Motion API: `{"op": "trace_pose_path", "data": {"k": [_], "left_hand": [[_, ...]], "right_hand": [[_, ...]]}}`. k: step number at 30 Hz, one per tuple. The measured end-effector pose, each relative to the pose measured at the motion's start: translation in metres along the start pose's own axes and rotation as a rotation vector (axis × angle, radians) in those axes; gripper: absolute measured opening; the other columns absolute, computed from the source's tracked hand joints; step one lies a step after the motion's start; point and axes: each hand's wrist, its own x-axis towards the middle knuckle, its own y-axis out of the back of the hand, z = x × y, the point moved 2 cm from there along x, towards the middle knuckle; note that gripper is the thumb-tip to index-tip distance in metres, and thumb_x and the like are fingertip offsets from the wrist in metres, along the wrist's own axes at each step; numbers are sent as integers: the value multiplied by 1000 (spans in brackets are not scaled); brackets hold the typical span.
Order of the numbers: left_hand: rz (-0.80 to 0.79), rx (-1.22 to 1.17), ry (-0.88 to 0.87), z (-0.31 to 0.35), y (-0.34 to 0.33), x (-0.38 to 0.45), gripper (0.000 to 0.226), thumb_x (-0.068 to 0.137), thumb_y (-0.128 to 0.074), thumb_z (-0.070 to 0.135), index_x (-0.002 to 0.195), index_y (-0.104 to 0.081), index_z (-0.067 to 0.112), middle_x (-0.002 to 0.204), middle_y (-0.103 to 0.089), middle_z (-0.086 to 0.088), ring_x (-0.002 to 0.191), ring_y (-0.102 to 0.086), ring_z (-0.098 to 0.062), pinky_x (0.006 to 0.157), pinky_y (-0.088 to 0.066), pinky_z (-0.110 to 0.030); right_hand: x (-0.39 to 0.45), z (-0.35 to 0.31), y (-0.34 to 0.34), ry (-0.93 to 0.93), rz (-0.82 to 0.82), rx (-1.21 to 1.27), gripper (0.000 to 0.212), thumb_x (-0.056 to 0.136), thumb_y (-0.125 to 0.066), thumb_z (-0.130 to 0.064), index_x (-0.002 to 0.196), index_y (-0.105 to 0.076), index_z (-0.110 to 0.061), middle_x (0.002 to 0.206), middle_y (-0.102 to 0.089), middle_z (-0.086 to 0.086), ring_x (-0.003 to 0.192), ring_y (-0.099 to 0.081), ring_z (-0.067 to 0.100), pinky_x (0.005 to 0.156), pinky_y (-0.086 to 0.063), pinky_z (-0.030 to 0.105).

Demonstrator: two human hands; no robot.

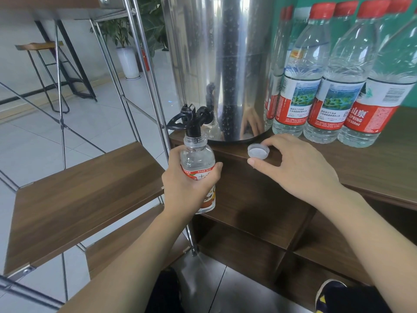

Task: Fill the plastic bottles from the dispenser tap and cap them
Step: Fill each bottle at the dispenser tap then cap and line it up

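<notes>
A steel dispenser (225,64) stands on the wooden counter (372,163), its black tap (195,119) hanging over the counter's left edge. My left hand (188,184) grips a small clear plastic bottle (196,159) with an orange and white label, upright, its open neck right under the tap spout. I cannot tell whether water is running. A white cap (258,150) lies upside down on the counter edge. My right hand (295,163) touches the cap with its fingertips, thumb just below it.
Several larger capped water bottles (338,86) with red caps stand on the counter to the right of the dispenser. A metal-framed rack with wooden shelves (79,195) stands to the left. Open cubbies lie under the counter, and a stool (45,71) stands in the far background.
</notes>
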Motion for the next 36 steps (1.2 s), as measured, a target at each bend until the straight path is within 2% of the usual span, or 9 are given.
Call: {"op": "trace_pose_path", "data": {"k": [5, 10, 19, 22, 25, 28, 32, 36], "left_hand": [[5, -4, 1, 1, 1, -1, 62, 72, -89, 42, 118, -48, 35, 102, -63, 25, 94, -63, 14, 75, -48, -2], [-10, 14, 1, 1, 0, 0, 66, 73, -87, 44, 123, -46, 34, 106, -60, 26, 96, -65, 4, 81, -50, -9], [3, -3, 12, 0, 2, 0, 64, 72, -89, 43, 122, -50, 33, 104, -64, 24, 96, -64, 10, 76, -50, -3], [0, -11, 15, 1, 2, 0, 65, 73, -88, 43, 123, -50, 31, 106, -63, 23, 96, -66, 5, 77, -50, -3], [-8, -10, 17, 1, 3, -1, 66, 74, -88, 43, 125, -48, 31, 107, -62, 23, 96, -66, 2, 77, -49, -3], [-9, -7, 12, 1, 4, 0, 68, 74, -88, 45, 126, -48, 31, 108, -62, 23, 99, -66, 1, 81, -51, -9], [1, -11, 4, 1, 3, 1, 67, 73, -89, 46, 125, -48, 32, 107, -63, 22, 98, -67, 1, 82, -53, -11], [-4, -22, 19, 2, 2, 1, 67, 73, -89, 47, 124, -48, 34, 107, -66, 21, 95, -67, 5, 78, -54, -9]], "right_hand": [[-1, -2, 1, 2, -5, -7, 53, 88, -51, -74, 125, -57, -36, 127, -58, -14, 107, -54, 7, 82, -42, 28], [-1, -3, 2, 0, -11, -12, 54, 88, -51, -74, 126, -57, -36, 128, -59, -13, 108, -55, 9, 83, -42, 28], [-3, -6, 5, -8, -16, -2, 59, 87, -50, -76, 129, -56, -35, 129, -59, -12, 111, -56, 11, 83, -42, 30], [-6, -10, 8, -13, 41, -7, 65, 87, -50, -75, 133, -56, -30, 134, -59, -10, 119, -56, 15, 87, -42, 31], [-9, -20, 15, 29, 153, 16, 60, 89, -52, -71, 131, -61, -27, 133, -61, -9, 122, -55, 13, 92, -37, 23], [-8, -35, 24, 116, 246, 99, 50, 92, -57, -63, 122, -67, -25, 124, -65, -11, 113, -54, 3, 87, -27, 1], [-1, -64, 35, 258, 346, 201, 44, 93, -59, -58, 114, -71, -21, 109, -67, -11, 100, -56, -1, 84, -34, 1], [12, -93, 43, 379, 367, 275, 41, 93, -64, -55, 112, -72, -20, 107, -67, -13, 97, -54, -5, 85, -35, 2]]}}
